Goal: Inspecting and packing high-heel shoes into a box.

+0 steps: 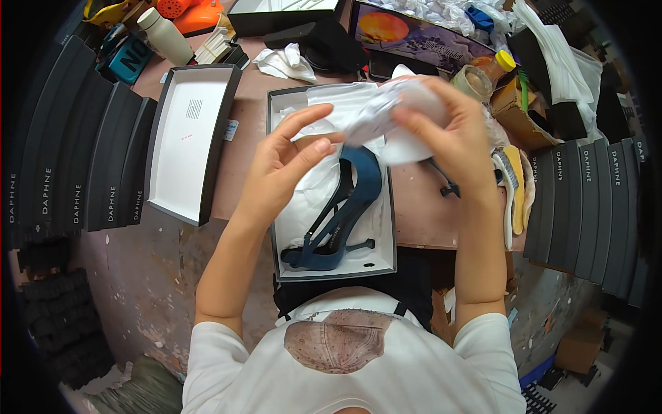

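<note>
My right hand grips a crumpled wad of white paper, slightly blurred, above the far end of an open shoe box. Facing it, my left hand is open, thumb and fingers spread; its fingertips come close to the paper, and I cannot tell whether they touch it. In the box, on white tissue paper, a dark blue high-heeled slingback shoe lies on its side. Part of a second dark shoe shows on the table, mostly hidden behind my right hand and the paper.
The box's lid lies inside up at the left. Dark shoe boxes stand in rows at the left and right. A brush lies near the right edge. Farther back are a white bottle, a black cap-like item and a yellow-lidded jar.
</note>
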{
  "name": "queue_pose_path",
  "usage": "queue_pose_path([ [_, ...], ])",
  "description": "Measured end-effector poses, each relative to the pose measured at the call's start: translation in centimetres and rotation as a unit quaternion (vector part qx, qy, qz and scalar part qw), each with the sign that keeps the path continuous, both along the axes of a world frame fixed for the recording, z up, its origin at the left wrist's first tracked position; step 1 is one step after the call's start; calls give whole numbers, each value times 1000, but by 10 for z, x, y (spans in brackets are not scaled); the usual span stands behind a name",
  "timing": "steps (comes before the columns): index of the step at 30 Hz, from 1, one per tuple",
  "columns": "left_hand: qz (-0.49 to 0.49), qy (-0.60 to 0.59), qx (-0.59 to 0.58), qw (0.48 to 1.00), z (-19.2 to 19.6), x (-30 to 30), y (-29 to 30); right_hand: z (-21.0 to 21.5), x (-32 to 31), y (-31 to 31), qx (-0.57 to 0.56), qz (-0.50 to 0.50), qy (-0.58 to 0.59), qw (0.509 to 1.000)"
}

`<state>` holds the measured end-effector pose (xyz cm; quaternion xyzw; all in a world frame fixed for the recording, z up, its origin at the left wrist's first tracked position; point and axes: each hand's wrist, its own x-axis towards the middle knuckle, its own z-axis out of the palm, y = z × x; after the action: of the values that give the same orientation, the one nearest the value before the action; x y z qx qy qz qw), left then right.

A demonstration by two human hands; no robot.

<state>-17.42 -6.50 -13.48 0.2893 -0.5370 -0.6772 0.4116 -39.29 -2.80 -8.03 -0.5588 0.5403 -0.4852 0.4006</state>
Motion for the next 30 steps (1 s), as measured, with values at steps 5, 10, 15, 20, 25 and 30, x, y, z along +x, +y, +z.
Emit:
queue_pose_path([
  [5,-30,-395,-474,786,-40,-1,-24,-27,-31,-4,-160,-145,415,884],
  [10,-104,-516,-478,704,-49,-4,-25,-73,81,77,-136,271,462,834],
  [15,-118,-600,-461,643,-50,4,-31,-73,89,64,-151,269,419,854],
  [20,-72,-633,-487,597,-63,36,-57,-42,67,42,-97,128,-90,983],
  [25,-66,-641,-492,585,-60,77,-90,-21,37,55,-93,-6,-544,834],
  [30,-15,-508,-445,738,-19,84,-71,-54,22,40,-328,59,-252,908],
])
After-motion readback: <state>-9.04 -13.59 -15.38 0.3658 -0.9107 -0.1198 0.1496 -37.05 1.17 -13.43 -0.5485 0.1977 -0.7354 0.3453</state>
